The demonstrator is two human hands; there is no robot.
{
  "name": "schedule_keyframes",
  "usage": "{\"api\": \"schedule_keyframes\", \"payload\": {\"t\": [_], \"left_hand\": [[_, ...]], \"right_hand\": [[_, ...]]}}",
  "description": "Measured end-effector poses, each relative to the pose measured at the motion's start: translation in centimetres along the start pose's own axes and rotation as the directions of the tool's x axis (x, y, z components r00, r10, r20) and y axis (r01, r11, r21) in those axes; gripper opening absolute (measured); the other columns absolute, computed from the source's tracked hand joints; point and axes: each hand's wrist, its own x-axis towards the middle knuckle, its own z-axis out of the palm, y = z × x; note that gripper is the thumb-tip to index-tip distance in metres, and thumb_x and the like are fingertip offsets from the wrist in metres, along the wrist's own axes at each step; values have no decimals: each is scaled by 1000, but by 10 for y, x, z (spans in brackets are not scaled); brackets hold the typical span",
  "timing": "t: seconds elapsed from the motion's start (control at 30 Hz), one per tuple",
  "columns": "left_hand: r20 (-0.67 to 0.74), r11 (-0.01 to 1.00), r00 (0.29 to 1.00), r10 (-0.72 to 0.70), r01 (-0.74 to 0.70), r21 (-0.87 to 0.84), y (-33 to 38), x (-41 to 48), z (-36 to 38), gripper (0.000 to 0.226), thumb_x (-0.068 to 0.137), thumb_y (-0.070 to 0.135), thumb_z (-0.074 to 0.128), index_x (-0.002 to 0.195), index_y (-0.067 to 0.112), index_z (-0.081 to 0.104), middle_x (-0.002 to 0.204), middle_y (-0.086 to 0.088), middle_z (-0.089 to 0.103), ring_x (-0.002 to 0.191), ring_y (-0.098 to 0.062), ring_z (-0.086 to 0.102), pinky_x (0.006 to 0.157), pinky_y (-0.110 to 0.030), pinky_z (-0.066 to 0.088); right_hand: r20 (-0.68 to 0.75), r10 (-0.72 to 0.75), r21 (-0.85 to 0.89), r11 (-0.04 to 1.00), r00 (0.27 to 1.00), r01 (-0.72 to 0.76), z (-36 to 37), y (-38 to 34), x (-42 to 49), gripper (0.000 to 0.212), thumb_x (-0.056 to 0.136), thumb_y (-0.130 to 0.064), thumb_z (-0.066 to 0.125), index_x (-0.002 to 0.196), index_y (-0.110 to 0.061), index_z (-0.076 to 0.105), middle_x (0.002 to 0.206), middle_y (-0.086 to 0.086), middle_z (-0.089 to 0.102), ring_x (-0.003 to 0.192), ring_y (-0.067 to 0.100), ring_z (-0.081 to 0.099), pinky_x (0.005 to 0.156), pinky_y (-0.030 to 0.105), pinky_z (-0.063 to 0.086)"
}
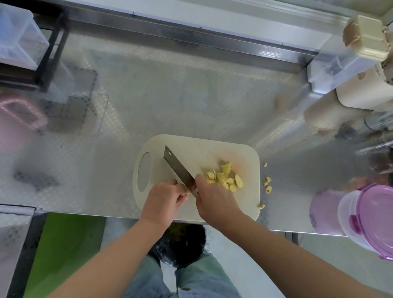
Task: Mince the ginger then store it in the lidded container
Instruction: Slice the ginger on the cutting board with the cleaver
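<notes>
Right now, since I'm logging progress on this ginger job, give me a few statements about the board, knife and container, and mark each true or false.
1. The ginger lies in coarse chunks on the cutting board. True.
2. The purple lid is off the container. False: the lid sits on the container.
3. A few ginger bits lie off the board on the steel counter. True.
4. The cleaver lies unheld on the counter. False: the right hand grips it over the board.
5. The container stands to the left of the board. False: it stands to the right, at the counter's near edge.
</notes>
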Motion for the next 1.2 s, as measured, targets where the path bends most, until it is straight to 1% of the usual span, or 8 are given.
{"api": "schedule_keyframes", "payload": {"t": [0.27, 0.37, 0.47, 0.57, 0.67, 0.83, 1.07, 1.2], "left_hand": [[23, 1000, 999, 25, -26, 12, -3, 0, 0, 18, 65, 7, 85, 67, 11, 68, 60, -4, 60, 51, -22, 54, 46, -32, 48], [14, 999, 999, 28, -29, 18, 2, -1, -2, 25, 60, 5, 88, 61, 12, 65, 54, -4, 56, 46, -22, 52, 41, -28, 44], [-10, 1000, 1000, -5, 5, -14, 5, -3, -2, 20, 62, 4, 87, 61, 11, 68, 56, -4, 56, 47, -19, 51, 44, -24, 40], [-20, 998, 999, -31, 30, -49, 4, -4, -1, 16, 65, 5, 86, 65, 10, 71, 62, -6, 59, 52, -19, 53, 49, -25, 45], [-29, 997, 999, -45, 43, -62, 4, -5, -1, 15, 66, 6, 86, 66, 9, 71, 65, -7, 60, 54, -20, 54, 49, -28, 49], [-31, 995, 995, -91, 89, -55, 5, -6, 0, 9, 71, 11, 83, 72, 9, 74, 72, -7, 64, 59, -20, 57, 56, -31, 53], [-38, 994, 995, -96, 93, -65, 5, -5, 1, 10, 69, 6, 83, 68, 6, 73, 70, -8, 63, 58, -22, 56, 55, -27, 46], [-43, 995, 996, -84, 82, -53, 6, -5, 1, 12, 69, 6, 83, 66, 7, 72, 70, -9, 64, 58, -23, 57, 55, -27, 45]], "right_hand": [[-25, 48, 86, 995, 999, -45, 7, 1, 2, 15, 100, -20, 40, 111, -12, 35, 81, 10, 58, 67, 34, 56, 53, 34, 42], [-45, 122, 162, 980, 992, -113, 5, 0, 5, 16, 101, -24, 40, 109, -11, 36, 86, 12, 60, 74, 35, 59, 57, 37, 43], [-61, 91, 181, 980, 994, -79, 0, 4, 4, 12, 100, -25, 42, 100, -15, 34, 81, 10, 57, 69, 33, 56, 55, 35, 41], [-59, 26, 164, 986, 998, -16, -6, 9, -1, 13, 98, -25, 42, 96, -18, 32, 77, 6, 56, 66, 30, 54, 55, 37, 44], [-49, -1, 139, 990, 999, 8, -10, 11, -5, 11, 98, -27, 41, 102, -17, 39, 84, 7, 63, 69, 30, 58, 62, 42, 52], [-35, -30, 70, 997, 999, 33, -15, 9, -13, 17, 98, -22, 37, 111, -11, 42, 76, 3, 48, 66, 28, 50, 55, 31, 37], [-6, -46, -32, 998, 999, 46, -15, 5, -13, 21, 96, -15, 39, 117, -11, 39, 81, 8, 55, 67, 31, 55, 57, 36, 49], [-13, -48, -103, 994, 999, 47, -12, 0, -13, 22, 94, -9, 41, 115, -12, 38, 67, 1, 39, 58, 27, 46, 49, 31, 38]]}}
